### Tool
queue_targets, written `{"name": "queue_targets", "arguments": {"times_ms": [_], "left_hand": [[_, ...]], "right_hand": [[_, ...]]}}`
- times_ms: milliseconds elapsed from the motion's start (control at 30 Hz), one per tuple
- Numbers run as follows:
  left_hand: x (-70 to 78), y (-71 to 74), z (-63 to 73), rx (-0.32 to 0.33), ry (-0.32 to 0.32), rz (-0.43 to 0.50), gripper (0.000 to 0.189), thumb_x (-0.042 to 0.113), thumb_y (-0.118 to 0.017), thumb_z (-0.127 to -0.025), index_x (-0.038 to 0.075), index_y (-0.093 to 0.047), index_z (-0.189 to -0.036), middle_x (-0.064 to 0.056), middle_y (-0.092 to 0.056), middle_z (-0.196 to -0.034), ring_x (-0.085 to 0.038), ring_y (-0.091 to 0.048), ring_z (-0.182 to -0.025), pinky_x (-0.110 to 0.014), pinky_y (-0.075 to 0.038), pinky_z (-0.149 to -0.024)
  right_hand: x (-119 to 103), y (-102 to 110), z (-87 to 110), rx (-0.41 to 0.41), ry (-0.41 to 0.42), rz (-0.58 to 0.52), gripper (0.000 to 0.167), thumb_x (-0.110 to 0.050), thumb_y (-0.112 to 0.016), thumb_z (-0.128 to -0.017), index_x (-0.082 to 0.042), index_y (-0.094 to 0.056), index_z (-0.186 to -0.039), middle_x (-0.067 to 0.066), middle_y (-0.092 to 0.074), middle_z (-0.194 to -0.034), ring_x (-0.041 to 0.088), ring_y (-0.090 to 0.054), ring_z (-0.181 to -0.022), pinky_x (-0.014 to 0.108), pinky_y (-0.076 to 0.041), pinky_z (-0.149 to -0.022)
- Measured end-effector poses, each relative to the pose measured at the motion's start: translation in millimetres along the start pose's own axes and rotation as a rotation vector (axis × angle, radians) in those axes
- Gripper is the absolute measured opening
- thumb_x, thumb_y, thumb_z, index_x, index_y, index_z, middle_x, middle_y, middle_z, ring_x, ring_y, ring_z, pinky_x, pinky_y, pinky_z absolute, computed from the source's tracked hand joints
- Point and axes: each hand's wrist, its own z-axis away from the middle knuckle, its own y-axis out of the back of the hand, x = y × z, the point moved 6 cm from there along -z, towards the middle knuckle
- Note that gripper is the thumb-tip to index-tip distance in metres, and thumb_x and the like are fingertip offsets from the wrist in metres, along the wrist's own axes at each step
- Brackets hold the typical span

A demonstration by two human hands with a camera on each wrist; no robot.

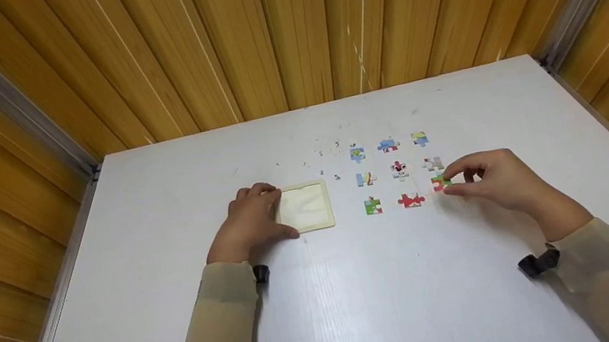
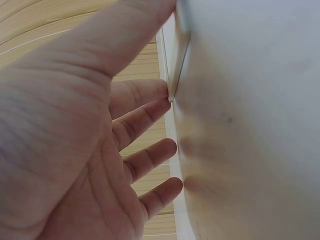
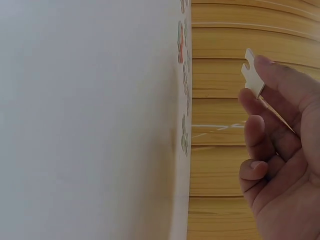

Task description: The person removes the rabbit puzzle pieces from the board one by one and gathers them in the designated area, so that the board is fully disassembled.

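Note:
My left hand (image 1: 250, 218) holds a small square puzzle tray (image 1: 328, 204) of pale wood at its left side. The thumb is at the near corner and the index finger at the far corner; the other fingertips come down by the table in the left wrist view. My right hand (image 1: 497, 178) pinches a green and red puzzle piece (image 1: 440, 182) between thumb and index finger. In the right wrist view that piece (image 3: 253, 80) is off the table, its plain pale back showing. To its left lie a red piece (image 1: 411, 200) and a green piece (image 1: 373, 206).
Other loose pieces lie spread in rows, among them a piece with a cartoon face (image 1: 399, 170), a grey-white piece (image 1: 432, 163) and a blue piece (image 1: 388, 145). Dark specks (image 1: 337, 177) mark the white table (image 1: 367, 310). Wood-patterned walls (image 1: 292, 29) stand around it.

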Motion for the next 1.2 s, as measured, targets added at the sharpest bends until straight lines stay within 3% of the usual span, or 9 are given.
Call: {"name": "queue_targets", "arguments": {"times_ms": [200,433,700,900,1200], "left_hand": [[-0.1,-0.1,-0.3,-0.002,0.02,0.013,0.101,0.038,-0.108,-0.077,0.016,-0.062,-0.164,-0.004,-0.053,-0.171,-0.038,-0.041,-0.16,-0.062,-0.043,-0.131],[-1.0,1.4,0.8,0.005,-0.011,0.013,0.1,0.038,-0.107,-0.078,0.012,-0.062,-0.163,-0.005,-0.054,-0.17,-0.038,-0.043,-0.159,-0.059,-0.043,-0.13],[0.2,1.1,2.1,0.003,-0.005,0.019,0.1,0.038,-0.107,-0.078,0.014,-0.061,-0.164,-0.005,-0.054,-0.17,-0.039,-0.043,-0.159,-0.061,-0.043,-0.131],[0.3,1.3,1.4,-0.003,-0.017,0.005,0.1,0.04,-0.106,-0.079,0.013,-0.061,-0.164,-0.005,-0.054,-0.17,-0.039,-0.043,-0.158,-0.06,-0.043,-0.13],[0.8,0.6,1.8,-0.003,-0.021,-0.018,0.1,0.042,-0.105,-0.081,0.012,-0.06,-0.165,-0.005,-0.054,-0.171,-0.038,-0.042,-0.16,-0.06,-0.041,-0.132]], "right_hand": [[16.2,1.5,1.7,-0.038,-0.094,0.01,0.026,-0.036,-0.094,-0.095,-0.024,-0.088,-0.117,0.004,-0.074,-0.102,0.024,-0.056,-0.097,0.026,-0.046,-0.068],[24.7,3.0,1.4,-0.032,-0.111,0.07,0.026,-0.032,-0.093,-0.095,-0.021,-0.089,-0.118,0.006,-0.076,-0.103,0.025,-0.058,-0.098,0.025,-0.046,-0.069],[34.7,-4.1,3.3,-0.078,-0.201,0.09,0.031,-0.037,-0.092,-0.096,-0.021,-0.089,-0.122,0.01,-0.075,-0.11,0.026,-0.057,-0.098,0.025,-0.048,-0.067],[33.7,-11.7,3.9,-0.11,-0.189,0.066,0.028,-0.031,-0.093,-0.096,-0.018,-0.089,-0.12,0.01,-0.076,-0.109,0.025,-0.06,-0.094,0.024,-0.053,-0.065],[32.4,-16.1,2.1,-0.072,-0.113,0.101,0.023,-0.024,-0.091,-0.098,-0.02,-0.089,-0.12,0.011,-0.081,-0.125,0.026,-0.062,-0.105,0.024,-0.051,-0.084]]}}
